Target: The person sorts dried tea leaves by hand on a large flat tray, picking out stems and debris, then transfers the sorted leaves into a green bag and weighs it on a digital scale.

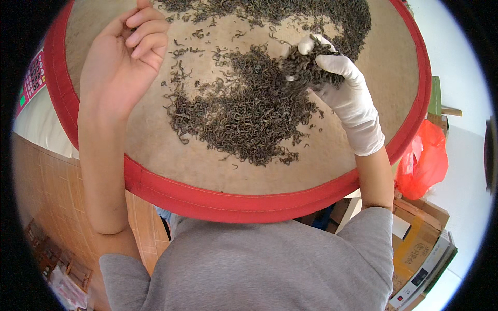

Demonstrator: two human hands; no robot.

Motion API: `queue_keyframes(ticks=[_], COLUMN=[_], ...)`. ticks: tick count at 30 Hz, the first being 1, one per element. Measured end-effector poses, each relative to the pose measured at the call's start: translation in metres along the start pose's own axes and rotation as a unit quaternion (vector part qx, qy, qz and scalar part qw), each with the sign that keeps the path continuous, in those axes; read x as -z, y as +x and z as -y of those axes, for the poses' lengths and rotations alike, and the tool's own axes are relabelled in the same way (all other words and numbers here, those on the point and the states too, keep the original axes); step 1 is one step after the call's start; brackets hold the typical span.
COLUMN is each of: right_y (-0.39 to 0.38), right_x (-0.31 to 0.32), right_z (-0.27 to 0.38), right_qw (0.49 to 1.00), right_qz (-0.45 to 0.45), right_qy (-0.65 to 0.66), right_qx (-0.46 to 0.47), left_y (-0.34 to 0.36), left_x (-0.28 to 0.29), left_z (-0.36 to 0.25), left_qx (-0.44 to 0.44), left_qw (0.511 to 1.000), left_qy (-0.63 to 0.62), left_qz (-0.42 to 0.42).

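Round, red-rimmed woven tray: white-gloved right hand clamps a clump of dark curled tea leaves; bare left hand, loosely curled, holds nothing. Most leaves remain heaped mid-tray, apparently unsorted.

single head-worn fisheye view, looking steeply down from close above; round red-rimmed tray fills the upper frame, wearer's grey shirt below, edges bending toward a dark rim.

tray top cut off — gloved fingertips buried in leaves
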State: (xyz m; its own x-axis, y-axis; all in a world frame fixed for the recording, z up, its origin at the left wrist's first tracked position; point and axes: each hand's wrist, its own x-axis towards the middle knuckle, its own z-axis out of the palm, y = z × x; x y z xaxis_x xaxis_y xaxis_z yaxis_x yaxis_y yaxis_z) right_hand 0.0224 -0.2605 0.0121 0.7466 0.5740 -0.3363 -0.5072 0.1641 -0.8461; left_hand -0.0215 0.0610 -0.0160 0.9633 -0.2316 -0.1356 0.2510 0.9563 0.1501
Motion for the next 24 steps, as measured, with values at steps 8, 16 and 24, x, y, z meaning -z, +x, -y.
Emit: queue_keyframes(ticks=[8, 16, 24], right_y=[0.003, 0.004, 0.0], right_x=[0.017, 0.021, 0.016], right_z=[0.013, -0.005, -0.005], right_qw=[0.882, 0.828, 0.811], right_qz=[0.036, -0.004, 0.081], right_qy=[-0.462, -0.554, -0.561], right_qx=[0.085, 0.083, 0.144], left_y=[0.0, 0.001, 0.001], left_x=[0.001, -0.004, -0.001], left_z=[-0.003, 0.002, -0.001], left_qx=[0.014, 0.004, 0.009], left_qw=[1.0, 1.0, 1.0], left_qy=[-0.002, 0.004, 0.005], left_qz=[0.003, -0.007, 0.002])
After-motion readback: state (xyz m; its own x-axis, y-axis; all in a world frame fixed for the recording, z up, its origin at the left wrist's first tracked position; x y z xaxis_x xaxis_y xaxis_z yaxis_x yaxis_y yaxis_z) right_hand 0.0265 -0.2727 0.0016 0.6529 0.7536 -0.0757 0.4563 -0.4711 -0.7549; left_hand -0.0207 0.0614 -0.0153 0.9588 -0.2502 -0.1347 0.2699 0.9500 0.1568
